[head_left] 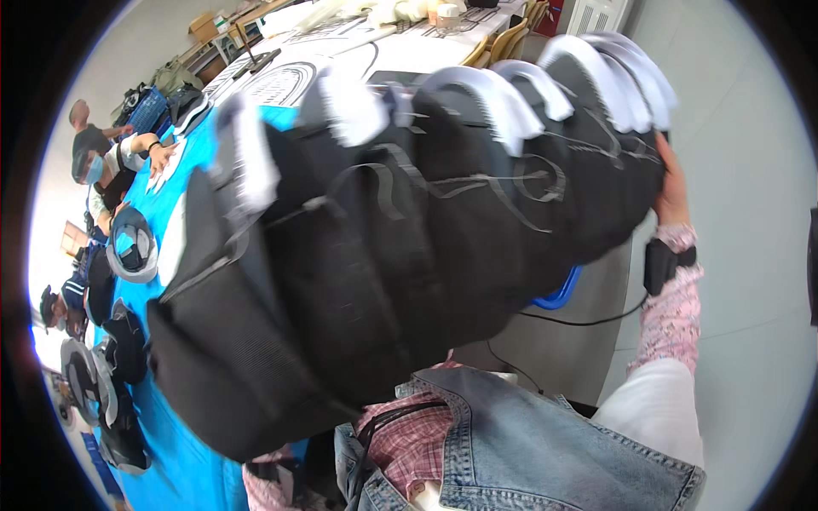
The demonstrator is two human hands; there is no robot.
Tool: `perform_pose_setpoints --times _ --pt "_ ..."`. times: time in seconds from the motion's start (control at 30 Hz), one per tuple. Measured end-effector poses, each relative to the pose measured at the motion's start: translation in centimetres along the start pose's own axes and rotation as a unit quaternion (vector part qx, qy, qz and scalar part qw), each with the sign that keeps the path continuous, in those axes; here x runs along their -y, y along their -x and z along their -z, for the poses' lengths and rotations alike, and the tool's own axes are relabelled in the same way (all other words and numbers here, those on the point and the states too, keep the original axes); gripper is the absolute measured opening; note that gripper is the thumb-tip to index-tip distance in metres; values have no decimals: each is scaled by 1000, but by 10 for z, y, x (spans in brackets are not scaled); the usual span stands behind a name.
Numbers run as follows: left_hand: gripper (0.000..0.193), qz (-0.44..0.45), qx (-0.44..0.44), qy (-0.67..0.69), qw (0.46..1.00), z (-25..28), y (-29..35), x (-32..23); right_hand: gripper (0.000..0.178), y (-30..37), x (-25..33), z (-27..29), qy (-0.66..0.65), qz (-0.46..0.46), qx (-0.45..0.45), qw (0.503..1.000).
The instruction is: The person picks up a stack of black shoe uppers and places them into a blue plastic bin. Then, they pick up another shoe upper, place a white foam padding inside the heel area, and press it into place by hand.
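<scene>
Holding the nested black caps (375,255) before you, your right hand (671,187) spans their right end; your hidden left hand can't be judged. Your row looks gathered; other hats (128,349) lie left on the blue tablecloth (179,426).

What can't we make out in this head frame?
All in the head view:
Left hand: hidden, apparently behind the black stack.
Right hand: fingers largely hidden by the stack's end.
White rims: edge detail smeared by blur.
Blue object: mostly covered by the stack; kind unclear.
Left sleeve: cut off by the lower edge.
</scene>
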State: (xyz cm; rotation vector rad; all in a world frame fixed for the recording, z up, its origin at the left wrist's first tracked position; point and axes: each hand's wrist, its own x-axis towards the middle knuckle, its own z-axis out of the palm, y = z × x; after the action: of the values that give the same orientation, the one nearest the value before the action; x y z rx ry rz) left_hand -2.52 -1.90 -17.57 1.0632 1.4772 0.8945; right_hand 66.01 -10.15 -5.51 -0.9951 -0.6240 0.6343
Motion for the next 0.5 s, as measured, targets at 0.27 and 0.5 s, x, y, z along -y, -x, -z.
perform_pose_setpoints --times 0.27,0.5 --pt "52 -113 238 -459 849 -187 -52 -15 41 -32 51 74 178 46 -21 983" --pt "57 237 512 27 825 -276 -53 -40 59 -171 -45 125 516 251 -240 783"
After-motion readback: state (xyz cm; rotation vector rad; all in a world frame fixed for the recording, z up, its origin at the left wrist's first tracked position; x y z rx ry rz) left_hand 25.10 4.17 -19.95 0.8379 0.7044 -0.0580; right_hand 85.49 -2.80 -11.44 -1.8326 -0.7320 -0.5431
